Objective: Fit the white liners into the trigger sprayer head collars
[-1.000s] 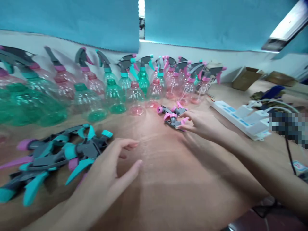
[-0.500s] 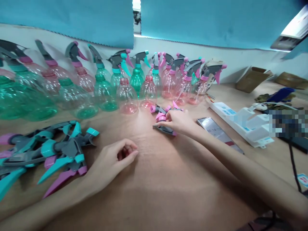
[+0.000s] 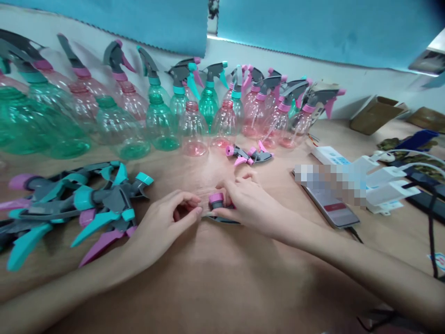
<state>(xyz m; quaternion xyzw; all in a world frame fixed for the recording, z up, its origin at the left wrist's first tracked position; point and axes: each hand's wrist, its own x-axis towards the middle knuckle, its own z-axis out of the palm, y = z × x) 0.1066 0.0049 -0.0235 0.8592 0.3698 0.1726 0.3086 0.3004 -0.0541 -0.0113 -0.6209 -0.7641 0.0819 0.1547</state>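
Note:
Near the middle of the table, my right hand [image 3: 255, 202] is closed around a grey and pink trigger spray head [image 3: 216, 199]. Its pink collar points up and its grey body is partly hidden under my fingers. My left hand [image 3: 174, 218] is just to the left, loosely curled, with a gap between thumb and fingers and nothing seen in it. Beyond my right hand lie more pink and grey spray heads [image 3: 262, 157]. At the left is a pile of teal, pink and grey spray heads [image 3: 111, 199].
Green and pink clear bottles stand along the back; the front ones, like a pink bottle [image 3: 193, 127], have no heads, while many behind carry spray heads. At right are a phone [image 3: 327, 199], a white power strip [image 3: 330, 155] with chargers and cables, and a cardboard box [image 3: 375, 116].
My right hand has drawn a spray head away from the small group at the back, toward me and my left hand. The left hand keeps its loose curl. The camera view has shifted slightly.

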